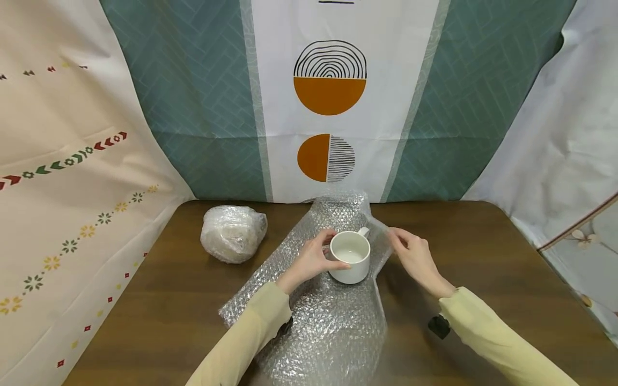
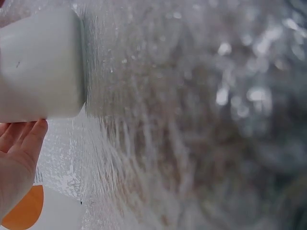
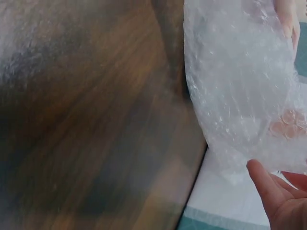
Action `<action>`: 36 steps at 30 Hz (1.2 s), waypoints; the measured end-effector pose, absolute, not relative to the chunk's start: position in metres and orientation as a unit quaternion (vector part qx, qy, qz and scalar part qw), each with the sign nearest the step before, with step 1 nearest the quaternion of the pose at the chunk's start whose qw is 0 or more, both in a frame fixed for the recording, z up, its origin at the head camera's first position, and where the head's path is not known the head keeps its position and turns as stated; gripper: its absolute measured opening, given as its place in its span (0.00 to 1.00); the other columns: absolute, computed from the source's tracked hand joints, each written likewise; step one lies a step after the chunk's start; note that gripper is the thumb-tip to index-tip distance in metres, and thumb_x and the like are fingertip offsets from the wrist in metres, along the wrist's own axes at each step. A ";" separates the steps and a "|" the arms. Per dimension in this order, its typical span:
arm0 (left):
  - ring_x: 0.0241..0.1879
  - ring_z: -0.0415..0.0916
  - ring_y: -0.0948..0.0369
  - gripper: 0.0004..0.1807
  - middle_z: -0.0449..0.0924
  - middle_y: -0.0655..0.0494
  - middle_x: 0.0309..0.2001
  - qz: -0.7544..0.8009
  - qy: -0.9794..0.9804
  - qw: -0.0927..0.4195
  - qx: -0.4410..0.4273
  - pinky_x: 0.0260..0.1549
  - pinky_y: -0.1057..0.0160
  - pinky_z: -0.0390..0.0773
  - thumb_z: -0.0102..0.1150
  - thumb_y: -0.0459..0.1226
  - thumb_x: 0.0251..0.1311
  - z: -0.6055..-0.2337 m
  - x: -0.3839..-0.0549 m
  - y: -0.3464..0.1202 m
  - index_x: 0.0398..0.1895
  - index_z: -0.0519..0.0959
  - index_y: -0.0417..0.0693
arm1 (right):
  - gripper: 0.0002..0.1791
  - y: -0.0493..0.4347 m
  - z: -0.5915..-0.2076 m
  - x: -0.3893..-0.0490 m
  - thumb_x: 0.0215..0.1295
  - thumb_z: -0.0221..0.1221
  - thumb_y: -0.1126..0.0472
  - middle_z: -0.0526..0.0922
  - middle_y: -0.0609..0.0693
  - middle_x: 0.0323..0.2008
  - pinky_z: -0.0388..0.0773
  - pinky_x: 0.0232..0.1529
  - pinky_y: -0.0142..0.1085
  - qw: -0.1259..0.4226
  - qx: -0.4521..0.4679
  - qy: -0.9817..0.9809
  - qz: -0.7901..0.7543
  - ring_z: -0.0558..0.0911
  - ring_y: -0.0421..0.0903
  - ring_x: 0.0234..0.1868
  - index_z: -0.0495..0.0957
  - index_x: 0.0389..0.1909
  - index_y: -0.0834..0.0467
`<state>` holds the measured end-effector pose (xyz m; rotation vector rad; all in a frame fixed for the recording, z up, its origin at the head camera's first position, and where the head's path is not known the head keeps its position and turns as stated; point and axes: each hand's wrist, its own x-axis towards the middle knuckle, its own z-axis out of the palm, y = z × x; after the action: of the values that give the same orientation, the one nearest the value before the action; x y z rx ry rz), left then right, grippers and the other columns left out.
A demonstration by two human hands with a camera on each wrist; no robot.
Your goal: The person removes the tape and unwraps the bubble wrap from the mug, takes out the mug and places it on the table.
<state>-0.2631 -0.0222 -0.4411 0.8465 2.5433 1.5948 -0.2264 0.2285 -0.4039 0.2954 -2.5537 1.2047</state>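
A white mug (image 1: 350, 268) stands upright on a sheet of bubble wrap (image 1: 333, 321), its handle pointing to the back right. My left hand (image 1: 313, 259) grips the mug's left side, thumb across the front and fingers behind. In the left wrist view the mug (image 2: 43, 67) lies against the fingers (image 2: 29, 139). My right hand (image 1: 416, 258) pinches the right edge of the bubble wrap, which is raised beside the mug. Seen from the right wrist, the lifted wrap (image 3: 240, 81) hides most of the mug, and the right thumb (image 3: 264, 184) is at its edge.
A bubble-wrapped bundle (image 1: 234, 234) sits at the back left of the brown wooden table (image 1: 159, 300); its contents are blurred by the wrapping. Patterned curtains (image 1: 207, 96) hang along the table's back edge and both sides.
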 end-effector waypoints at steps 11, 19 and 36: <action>0.50 0.69 0.60 0.42 0.70 0.54 0.52 0.515 0.813 0.007 0.272 0.47 0.66 0.69 0.74 0.46 0.36 -0.443 -0.261 -0.021 0.56 0.64 0.47 | 0.12 0.255 -0.405 -0.222 0.64 0.51 0.66 0.80 0.61 0.33 0.78 0.27 0.40 0.130 0.069 -0.882 0.447 0.81 0.50 0.27 0.76 0.43 0.69; 0.51 0.68 0.62 0.43 0.71 0.55 0.51 0.510 0.819 0.011 0.260 0.48 0.66 0.68 0.75 0.47 0.34 -0.441 -0.259 -0.022 0.57 0.64 0.48 | 0.12 0.281 -0.410 -0.225 0.60 0.56 0.67 0.80 0.61 0.32 0.78 0.27 0.39 0.062 0.036 -0.889 0.452 0.82 0.49 0.25 0.74 0.41 0.72; 0.50 0.69 0.59 0.43 0.70 0.53 0.52 0.517 0.813 0.016 0.268 0.47 0.66 0.69 0.73 0.47 0.37 -0.444 -0.260 -0.023 0.58 0.64 0.46 | 0.08 0.299 -0.442 -0.239 0.55 0.61 0.66 0.78 0.52 0.21 0.77 0.21 0.37 -0.010 -0.006 -0.923 0.384 0.78 0.46 0.22 0.78 0.31 0.70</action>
<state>-0.2600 -0.0233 -0.4440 0.8328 2.5293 1.6072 -0.2385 0.2986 -0.4422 -0.0203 -2.9192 1.2144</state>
